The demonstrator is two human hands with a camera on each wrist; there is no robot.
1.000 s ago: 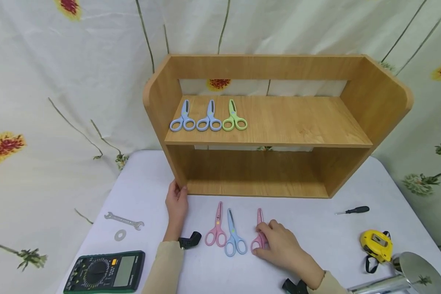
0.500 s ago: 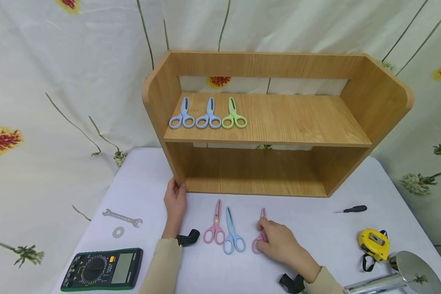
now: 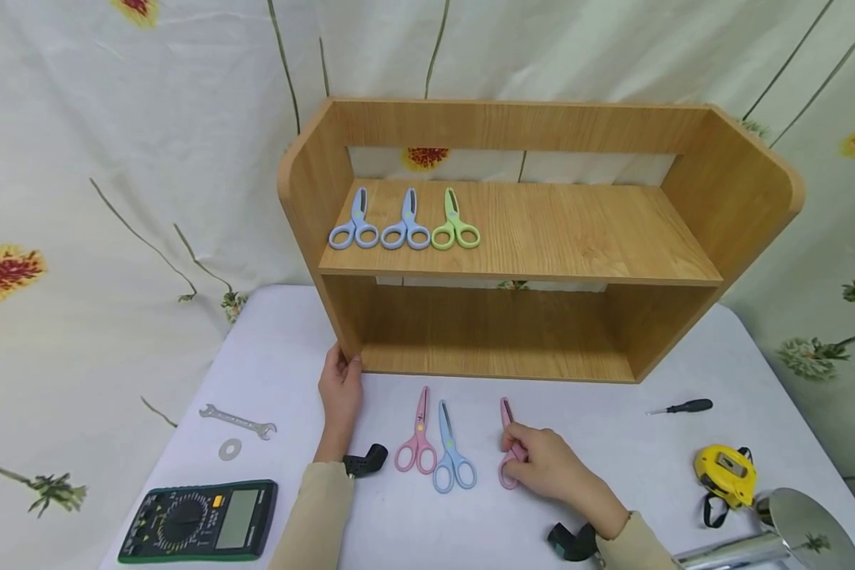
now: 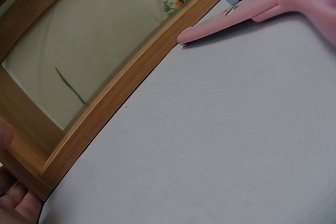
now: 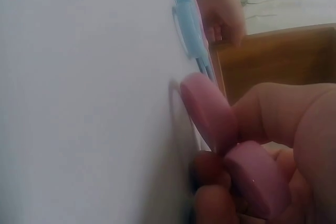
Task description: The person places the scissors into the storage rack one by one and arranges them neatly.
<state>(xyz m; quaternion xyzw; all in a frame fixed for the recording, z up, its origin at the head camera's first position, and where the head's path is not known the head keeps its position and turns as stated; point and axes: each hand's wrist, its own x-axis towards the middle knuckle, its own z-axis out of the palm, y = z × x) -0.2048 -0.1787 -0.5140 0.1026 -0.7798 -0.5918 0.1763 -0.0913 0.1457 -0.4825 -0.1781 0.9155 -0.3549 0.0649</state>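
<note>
Before the wooden shelf [image 3: 591,233], right hand [image 3: 552,467] pinches pink scissors [image 3: 506,412] at the handles; lifted clear or not, I can't tell. Left hand [image 3: 341,396] grips the shelf's corner. Risk, I judge: off-centre pinch lets them swivel; left-hand tug slides shelved scissors [image 3: 408,225].

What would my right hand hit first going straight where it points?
Probably the blue scissors left of the pink scissors your right hand holds, though the hand's height is unclear.

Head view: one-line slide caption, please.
Right hand grips pink scissors; left hand holds the wooden shelf by its lower corner.
</note>
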